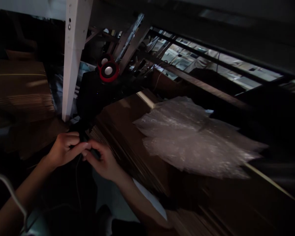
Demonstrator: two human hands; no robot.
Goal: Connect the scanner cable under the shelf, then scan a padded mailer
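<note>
Both our left hand and our right hand curl, fingertips meeting; we cannot tell whether they pinch the thin cord hanging just below them. Right of them, we see crumpled clear plastic on stacked cardboard.

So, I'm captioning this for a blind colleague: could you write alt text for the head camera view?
A person's left hand and right hand meet at the fingertips in a dim space, a thin cord hanging below them; anything pinched there is too dark to tell. Clear plastic lies on stacked cardboard to the right; a pale post stands beyond.
</note>
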